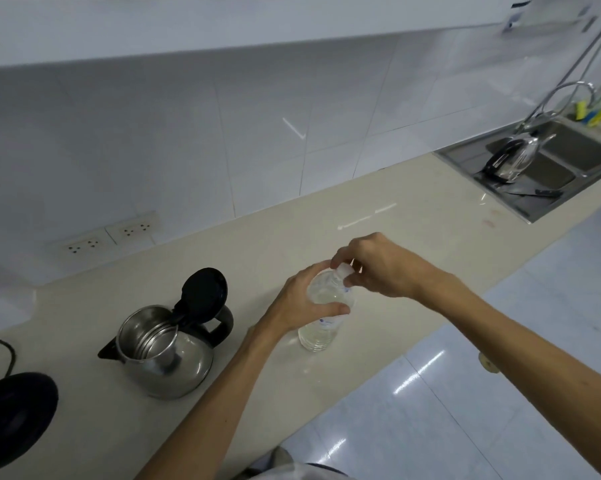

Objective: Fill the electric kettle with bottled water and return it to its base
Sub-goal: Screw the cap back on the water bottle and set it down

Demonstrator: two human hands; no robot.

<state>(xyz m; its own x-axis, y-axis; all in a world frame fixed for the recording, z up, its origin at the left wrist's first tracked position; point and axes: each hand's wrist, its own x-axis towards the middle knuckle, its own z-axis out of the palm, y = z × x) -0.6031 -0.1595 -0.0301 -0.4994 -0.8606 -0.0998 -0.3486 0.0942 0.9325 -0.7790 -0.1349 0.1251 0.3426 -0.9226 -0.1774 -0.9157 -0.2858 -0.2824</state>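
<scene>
1. Centrally, a clear plastic water bottle (321,323) stands upright on the pale countertop (292,237), near its front edge, with water visible in its lower part.
2. The left hand (302,303) is wrapped around the bottle's upper body, thumb across the front and fingers curled behind, a firm closed hold.
3. The right hand (378,265) is pinched down on the white cap (344,270) at the bottle's neck, fingertips closed around it; whether the cap is loose cannot be told.
4. Just left of the bottle, apart from it, sits the steel electric kettle (167,355) directly on the countertop, not on its base. Its black lid (205,294) is hinged up and open, showing the empty-looking metal interior, and its black handle faces the bottle.
5. Further left, at the picture's edge, lies the round black base (13,417), well apart from the kettle, with a dark cord (4,348) looping behind it.
6. Behind these, two wall sockets (112,237) sit low in the white tiled wall.
7. At the far right a steel sink (548,168) holds another kettle-like vessel, with a curved tap above.
</scene>
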